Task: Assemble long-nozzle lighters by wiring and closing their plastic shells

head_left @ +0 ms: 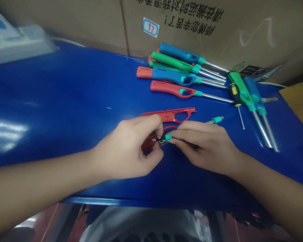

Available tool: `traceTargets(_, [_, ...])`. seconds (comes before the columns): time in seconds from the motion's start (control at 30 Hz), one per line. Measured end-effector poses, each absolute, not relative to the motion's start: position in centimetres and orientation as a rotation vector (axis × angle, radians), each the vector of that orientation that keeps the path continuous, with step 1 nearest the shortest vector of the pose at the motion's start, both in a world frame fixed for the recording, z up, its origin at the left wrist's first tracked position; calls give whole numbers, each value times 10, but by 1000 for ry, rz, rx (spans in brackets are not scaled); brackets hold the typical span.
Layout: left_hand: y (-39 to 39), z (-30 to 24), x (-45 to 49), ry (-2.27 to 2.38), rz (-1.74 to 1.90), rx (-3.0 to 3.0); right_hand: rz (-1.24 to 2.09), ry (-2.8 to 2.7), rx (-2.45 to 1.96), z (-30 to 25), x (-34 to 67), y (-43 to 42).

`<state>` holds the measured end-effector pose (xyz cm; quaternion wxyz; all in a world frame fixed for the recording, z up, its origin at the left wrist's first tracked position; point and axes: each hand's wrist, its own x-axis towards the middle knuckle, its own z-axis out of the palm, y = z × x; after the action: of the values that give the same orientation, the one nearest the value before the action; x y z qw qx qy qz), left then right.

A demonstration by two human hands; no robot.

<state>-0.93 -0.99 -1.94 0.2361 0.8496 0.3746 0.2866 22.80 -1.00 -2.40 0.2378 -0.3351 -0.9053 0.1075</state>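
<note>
My left hand (131, 148) and my right hand (204, 144) meet over the blue table (65, 111), both pinched on a small black and teal part (164, 137). Under the fingers lies a red lighter shell half (147, 144), which my left hand grips. A second red shell half (170, 115) rests flat just beyond my hands. A metal tube with a teal collar (215, 120) pokes out behind my right hand.
Several assembled long-nosed lighters (178, 72) in red, blue and green lie at the back. Two more lighters (252, 97) and a yellow-black screwdriver (235, 95) lie at the right. Cardboard boxes (192, 23) stand behind. A white device (17, 40) sits at far left.
</note>
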Motion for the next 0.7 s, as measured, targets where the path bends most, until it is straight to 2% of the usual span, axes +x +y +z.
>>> traceTargets(0.7, [-12,-21,-12,949,835,2440,170,-2573,-938,-21,227,-14])
